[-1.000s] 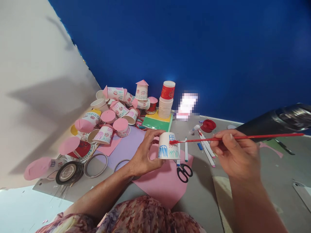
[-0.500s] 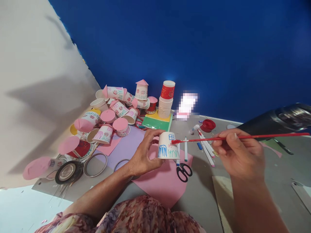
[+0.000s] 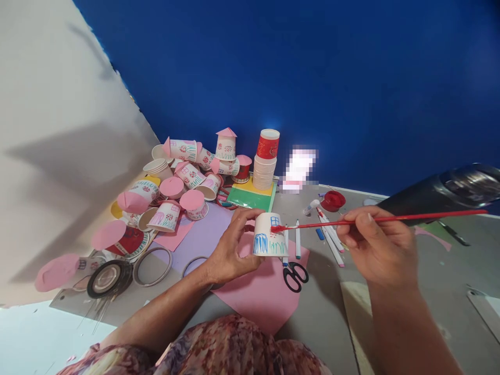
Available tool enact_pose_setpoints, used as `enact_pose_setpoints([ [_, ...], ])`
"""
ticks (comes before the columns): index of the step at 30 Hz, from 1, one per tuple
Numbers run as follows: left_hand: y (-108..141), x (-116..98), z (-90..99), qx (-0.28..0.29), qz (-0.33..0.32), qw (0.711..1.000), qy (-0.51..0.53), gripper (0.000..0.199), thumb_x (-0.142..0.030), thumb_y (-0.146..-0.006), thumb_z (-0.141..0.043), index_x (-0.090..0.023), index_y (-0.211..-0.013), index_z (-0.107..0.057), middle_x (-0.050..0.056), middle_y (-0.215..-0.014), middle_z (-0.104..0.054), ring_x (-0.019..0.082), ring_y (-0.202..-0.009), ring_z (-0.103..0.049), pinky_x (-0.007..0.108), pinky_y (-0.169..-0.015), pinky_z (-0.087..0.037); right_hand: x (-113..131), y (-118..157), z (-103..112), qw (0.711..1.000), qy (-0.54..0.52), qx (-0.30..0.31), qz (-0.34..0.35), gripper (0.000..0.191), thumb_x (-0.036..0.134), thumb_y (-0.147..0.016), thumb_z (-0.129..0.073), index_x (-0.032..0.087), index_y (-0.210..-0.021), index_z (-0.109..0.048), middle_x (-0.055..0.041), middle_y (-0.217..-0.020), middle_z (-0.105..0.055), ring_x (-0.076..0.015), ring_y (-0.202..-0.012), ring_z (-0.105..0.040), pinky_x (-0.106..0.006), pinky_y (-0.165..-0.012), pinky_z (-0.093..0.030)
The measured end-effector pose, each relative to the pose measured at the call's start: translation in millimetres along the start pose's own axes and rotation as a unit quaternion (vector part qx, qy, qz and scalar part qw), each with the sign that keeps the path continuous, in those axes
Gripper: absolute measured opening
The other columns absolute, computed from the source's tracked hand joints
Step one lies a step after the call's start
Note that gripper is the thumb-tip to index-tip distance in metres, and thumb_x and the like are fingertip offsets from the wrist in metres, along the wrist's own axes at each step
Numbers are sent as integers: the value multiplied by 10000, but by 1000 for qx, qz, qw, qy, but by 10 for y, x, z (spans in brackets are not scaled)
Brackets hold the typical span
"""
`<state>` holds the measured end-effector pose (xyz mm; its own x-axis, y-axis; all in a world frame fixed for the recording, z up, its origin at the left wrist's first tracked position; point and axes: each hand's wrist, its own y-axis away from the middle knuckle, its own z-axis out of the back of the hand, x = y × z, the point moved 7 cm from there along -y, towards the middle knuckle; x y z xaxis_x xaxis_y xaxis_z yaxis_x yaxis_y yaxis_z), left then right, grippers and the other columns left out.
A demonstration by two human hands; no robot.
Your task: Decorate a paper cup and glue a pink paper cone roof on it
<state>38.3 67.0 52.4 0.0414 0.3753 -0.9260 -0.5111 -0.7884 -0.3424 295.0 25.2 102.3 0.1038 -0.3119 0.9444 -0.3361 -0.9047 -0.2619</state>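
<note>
My left hand (image 3: 234, 247) is wrapped round a white paper cup (image 3: 278, 247), which is upside down and bears a blue window, blue strokes and green strokes. In my right hand (image 3: 378, 242) is a long red paintbrush (image 3: 316, 224), pinched between thumb and fingers. Its red bristles touch the cup's side just below the window, beside small red dabs. A red dish (image 3: 333, 200) of paint stands behind my right hand.
Decorated cups with pink paper tops (image 3: 164, 216) pile up at the left, near tape rolls (image 3: 152, 266). A cup stack (image 3: 263, 172) stands at the back. Scissors (image 3: 296, 276), markers (image 3: 332, 245) and pink paper (image 3: 261, 302) lie around the hands. A dark cylindrical object (image 3: 441, 192) is at the right.
My right hand and the brush have shifted slightly left, the bristles moving left across the cup's side. My left hand keeps its hold on the cup.
</note>
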Motion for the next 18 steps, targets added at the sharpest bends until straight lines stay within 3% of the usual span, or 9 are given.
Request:
enact_pose_setpoints([
  [18,8,32,7,-9,-4,999,38,770,-159,-706,-771,-321,-1418,-527,86,-1382,-485,326,-1315,-500,487,-1096,-480,78,11,-1,1000,-22,-17,-1,217,431,-771,-897,237,-745,-804,-20,-596,-711,-99,-457,-554,-213,-419,-406],
])
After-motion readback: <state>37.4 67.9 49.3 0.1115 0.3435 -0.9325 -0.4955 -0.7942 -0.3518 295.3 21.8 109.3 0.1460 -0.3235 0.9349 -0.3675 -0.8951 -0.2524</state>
